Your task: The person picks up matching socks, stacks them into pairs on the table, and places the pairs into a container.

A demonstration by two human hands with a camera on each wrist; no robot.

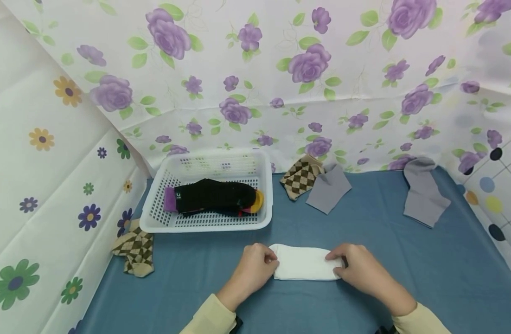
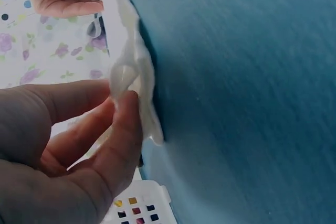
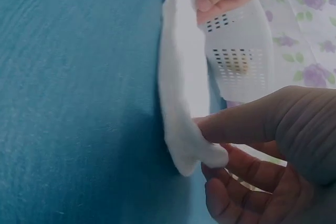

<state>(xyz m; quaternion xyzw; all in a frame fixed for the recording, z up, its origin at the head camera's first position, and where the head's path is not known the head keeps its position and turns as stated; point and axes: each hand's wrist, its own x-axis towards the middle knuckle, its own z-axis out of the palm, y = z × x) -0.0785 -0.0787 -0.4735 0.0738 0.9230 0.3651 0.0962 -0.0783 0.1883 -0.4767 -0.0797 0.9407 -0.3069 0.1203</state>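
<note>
A white sock [image 1: 306,263], flat and roughly rectangular, lies at the front middle of the blue-covered table. Its left end is pinched between the thumb and fingers of my left hand [image 1: 255,266]. At the other end, my right hand [image 1: 361,267] grips the fabric, thumb on one face and fingers behind. The left wrist view shows the sock's edge [image 2: 128,40] slightly parted into layers near my left fingertips. In the right wrist view, a corner of the sock [image 3: 185,77] bulges between thumb and fingers.
Behind the left hand stands a white plastic basket [image 1: 205,228] holding black, purple and yellow socks. Checkered socks lie left of it [image 1: 137,250] and right of it [image 1: 299,178]. One grey sock [image 1: 328,188] overlaps the right checkered one; another grey sock [image 1: 424,197] lies far right. Floral sheets hang behind.
</note>
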